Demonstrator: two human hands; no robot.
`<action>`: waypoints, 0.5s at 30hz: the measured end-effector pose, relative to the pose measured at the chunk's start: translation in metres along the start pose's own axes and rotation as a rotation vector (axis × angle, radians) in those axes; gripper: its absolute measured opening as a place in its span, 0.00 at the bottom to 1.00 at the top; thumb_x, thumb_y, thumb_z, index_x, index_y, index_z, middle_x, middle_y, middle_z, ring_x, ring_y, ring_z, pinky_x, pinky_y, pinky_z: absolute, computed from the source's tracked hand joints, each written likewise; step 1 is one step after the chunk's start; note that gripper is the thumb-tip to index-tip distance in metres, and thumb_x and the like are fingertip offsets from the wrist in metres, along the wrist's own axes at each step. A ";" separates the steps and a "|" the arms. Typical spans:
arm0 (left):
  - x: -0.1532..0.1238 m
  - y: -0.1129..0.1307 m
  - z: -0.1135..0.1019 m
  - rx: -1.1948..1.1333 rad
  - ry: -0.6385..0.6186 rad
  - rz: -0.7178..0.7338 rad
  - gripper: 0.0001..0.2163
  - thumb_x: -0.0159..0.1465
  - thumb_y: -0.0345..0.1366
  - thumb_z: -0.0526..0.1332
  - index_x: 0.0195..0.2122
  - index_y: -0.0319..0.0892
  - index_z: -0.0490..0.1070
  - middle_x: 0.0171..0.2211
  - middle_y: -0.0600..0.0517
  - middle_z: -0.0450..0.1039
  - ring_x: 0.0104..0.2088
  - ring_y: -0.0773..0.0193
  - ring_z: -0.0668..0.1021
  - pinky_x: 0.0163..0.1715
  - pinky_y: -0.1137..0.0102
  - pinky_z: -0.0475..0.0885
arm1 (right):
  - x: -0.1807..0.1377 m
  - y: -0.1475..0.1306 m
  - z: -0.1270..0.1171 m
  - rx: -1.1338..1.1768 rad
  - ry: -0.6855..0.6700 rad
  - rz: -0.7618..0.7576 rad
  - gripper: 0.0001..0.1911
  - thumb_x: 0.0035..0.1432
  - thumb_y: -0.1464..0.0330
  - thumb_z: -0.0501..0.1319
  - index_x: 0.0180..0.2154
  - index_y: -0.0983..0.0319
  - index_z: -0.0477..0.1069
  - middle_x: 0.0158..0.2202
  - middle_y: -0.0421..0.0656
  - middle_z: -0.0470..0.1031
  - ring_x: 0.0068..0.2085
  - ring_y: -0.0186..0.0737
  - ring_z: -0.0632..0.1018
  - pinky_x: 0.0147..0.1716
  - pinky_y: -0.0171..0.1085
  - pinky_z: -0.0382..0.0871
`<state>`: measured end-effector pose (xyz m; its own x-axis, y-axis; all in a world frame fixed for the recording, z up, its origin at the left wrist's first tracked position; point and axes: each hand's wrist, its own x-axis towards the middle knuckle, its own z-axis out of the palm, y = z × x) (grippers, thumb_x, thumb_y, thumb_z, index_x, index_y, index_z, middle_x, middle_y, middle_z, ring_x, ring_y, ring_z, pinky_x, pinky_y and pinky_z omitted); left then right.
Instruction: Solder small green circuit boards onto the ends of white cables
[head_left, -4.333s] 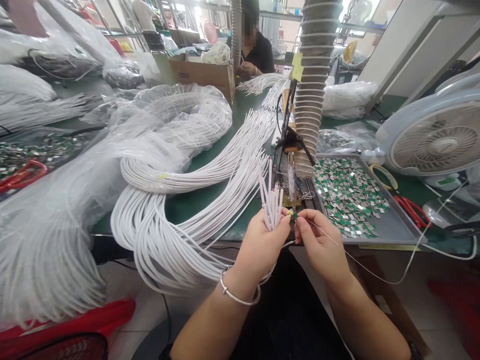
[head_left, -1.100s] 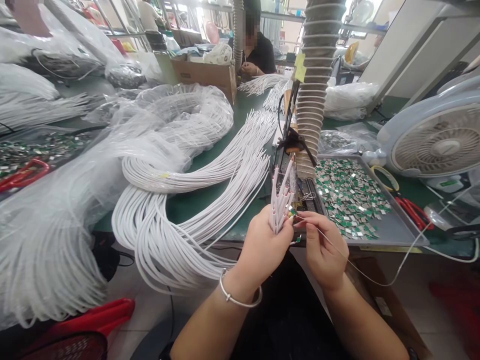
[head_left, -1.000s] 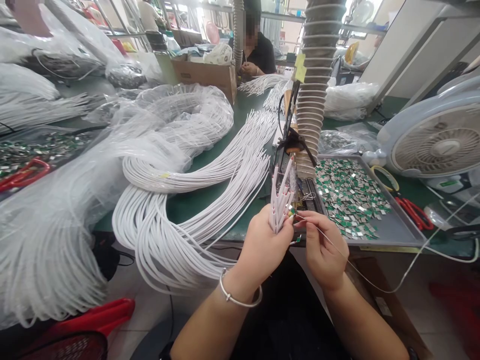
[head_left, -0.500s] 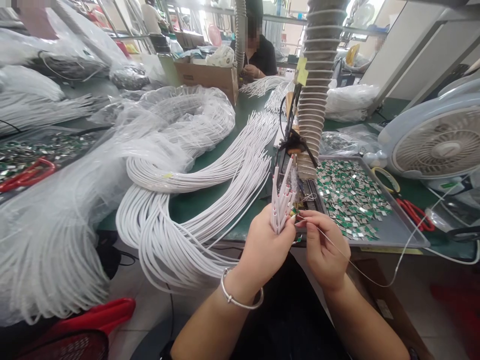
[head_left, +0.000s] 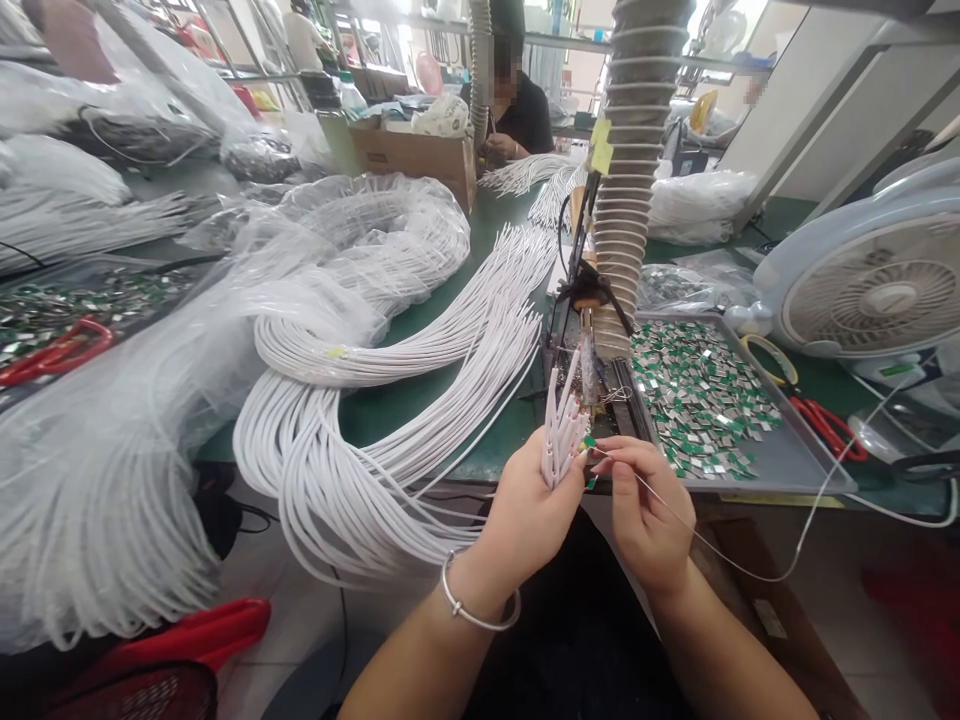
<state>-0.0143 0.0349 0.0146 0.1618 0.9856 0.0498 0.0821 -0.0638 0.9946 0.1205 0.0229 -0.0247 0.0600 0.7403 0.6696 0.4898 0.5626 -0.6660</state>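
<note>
No text can be read. Dark print is seen on the cardboard box [head_left: 412, 155], and a green label on the fan [head_left: 877, 290] base is possibly lettered, but both are too blurred.

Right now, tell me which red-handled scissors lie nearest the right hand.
The red scissors just right of the metal tray, close to the right hand; the other pair lies far left, beyond the white cables.

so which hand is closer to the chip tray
Right. The right hand is by the near corner of the tray; the left hand is farther left, gripping white cables.
</note>
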 end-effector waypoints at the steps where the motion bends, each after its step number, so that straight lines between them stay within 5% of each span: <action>1: -0.002 -0.002 0.000 0.013 -0.017 0.022 0.04 0.61 0.33 0.55 0.31 0.41 0.67 0.35 0.50 0.72 0.35 0.64 0.73 0.39 0.69 0.68 | -0.001 0.000 -0.001 -0.010 -0.003 -0.003 0.09 0.59 0.76 0.53 0.38 0.59 0.67 0.38 0.46 0.74 0.41 0.40 0.77 0.38 0.41 0.75; 6: -0.017 -0.011 -0.003 0.043 -0.157 0.022 0.09 0.65 0.38 0.53 0.31 0.41 0.68 0.28 0.50 0.72 0.29 0.64 0.73 0.35 0.69 0.69 | -0.006 -0.004 -0.008 -0.051 -0.045 -0.051 0.10 0.58 0.77 0.52 0.39 0.60 0.67 0.36 0.44 0.74 0.40 0.37 0.77 0.39 0.39 0.75; 12: -0.022 -0.020 -0.014 -0.010 -0.012 -0.055 0.12 0.64 0.43 0.53 0.36 0.40 0.69 0.34 0.48 0.75 0.36 0.60 0.77 0.41 0.66 0.70 | -0.016 -0.005 -0.025 -0.144 -0.120 -0.047 0.09 0.59 0.77 0.53 0.38 0.61 0.68 0.30 0.41 0.74 0.31 0.33 0.77 0.32 0.32 0.73; 15: -0.019 -0.024 -0.022 -0.062 -0.153 -0.143 0.16 0.64 0.47 0.52 0.29 0.41 0.66 0.18 0.55 0.67 0.24 0.65 0.73 0.31 0.69 0.69 | -0.017 -0.005 -0.034 -0.162 -0.134 -0.051 0.10 0.59 0.77 0.52 0.39 0.60 0.68 0.30 0.40 0.74 0.31 0.33 0.76 0.32 0.33 0.72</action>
<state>-0.0408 0.0215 -0.0081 0.3009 0.9482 -0.1024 0.0556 0.0897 0.9944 0.1466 -0.0048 -0.0215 -0.0798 0.7606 0.6443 0.6232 0.5425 -0.5633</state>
